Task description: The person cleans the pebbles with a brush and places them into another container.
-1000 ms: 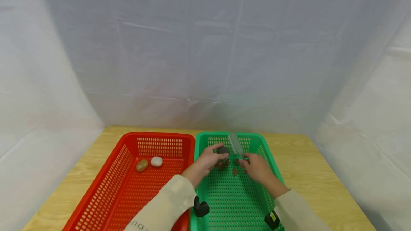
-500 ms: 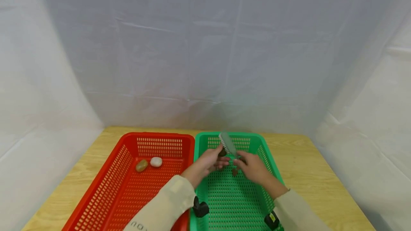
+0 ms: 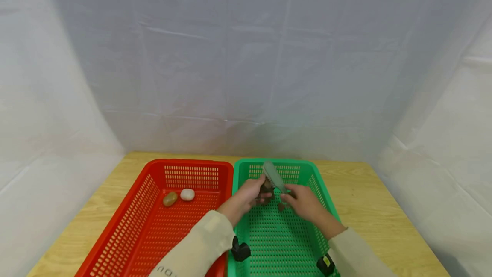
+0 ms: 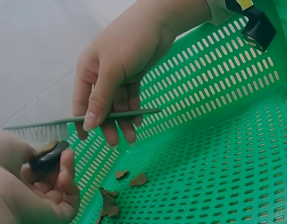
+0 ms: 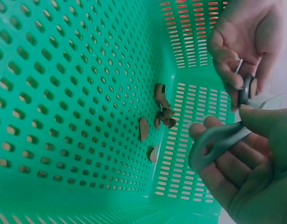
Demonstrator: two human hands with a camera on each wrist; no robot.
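My left hand [image 3: 247, 193] pinches a dark, smooth stone [image 4: 48, 160] with a brown patch on its upper side. In the right wrist view the stone [image 5: 246, 90] sits between the thumb and fingers. A grey-green brush [image 3: 273, 175] with pale bristles is held by the handle in my right hand [image 3: 306, 202], thumb on top. The brush head lies over the stone, its bristles facing down at the brown patch. Both hands are above the far end of the green basket [image 3: 323, 183]. Brown flakes [image 4: 138, 179] lie on the basket floor below them.
A red basket [image 3: 151, 163] stands against the green one on the left, holding a tan stone [image 3: 170, 199] and a white stone [image 3: 187, 194]. Both baskets rest on a wooden table [image 3: 357, 200]. White sheeting [image 3: 246, 76] hangs behind and at both sides.
The brush has moved left from beside the stone onto it. My left hand has turned the stone slightly, and the right hand has shifted a little left with the brush.
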